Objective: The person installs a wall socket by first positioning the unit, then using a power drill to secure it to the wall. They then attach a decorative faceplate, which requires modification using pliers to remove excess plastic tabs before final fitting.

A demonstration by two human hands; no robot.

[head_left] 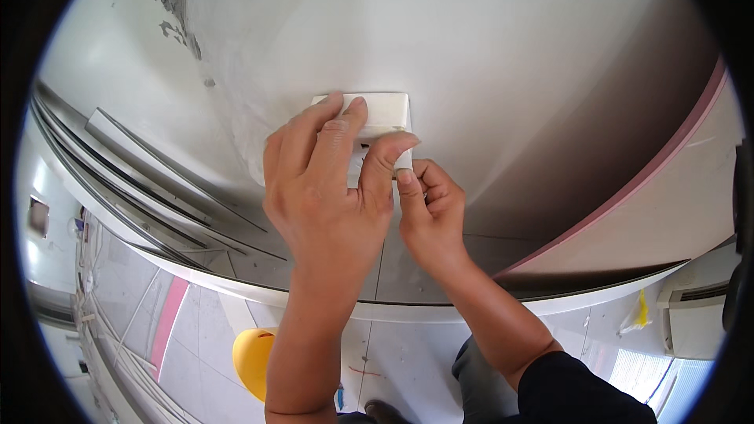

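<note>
Here the left hand point(326, 188) lies flat over a white plate point(381, 114), a small rectangular cover set against the white wall point(510, 47); its fingers spread across the plate's left and lower part and its thumb hooks along the lower edge, so it presses and grips the plate at once; the right hand point(428, 208) comes up just beneath, curled nearly to a fist, thumb and forefinger pinching at the plate's lower right corner; whether they hold something tiny there, I cannot tell, since the fingers hide it.

By its look the plate is thin moulded plastic; I judge it light, stiff and smooth, somewhat slippery, and likely to crack at a corner or clip if levered hard; the long edges and corners seem the safest places to take hold, with even pressure from both sides rather than a twist.

Of packages, labels and signs there is little; none shows on the plate or wall; a pink band point(628, 180) runs slantwise down the right side of the wall; grey patches where paint has flaked point(177, 16) sit high on the left; below, a round yellow thing point(255, 361), perhaps a helmet, lies on the floor by the left forearm; a small yellow scrap point(642, 310) lies near a white unit point(695, 322) at the lower right; metal rails point(133, 180) curve along the left.
</note>
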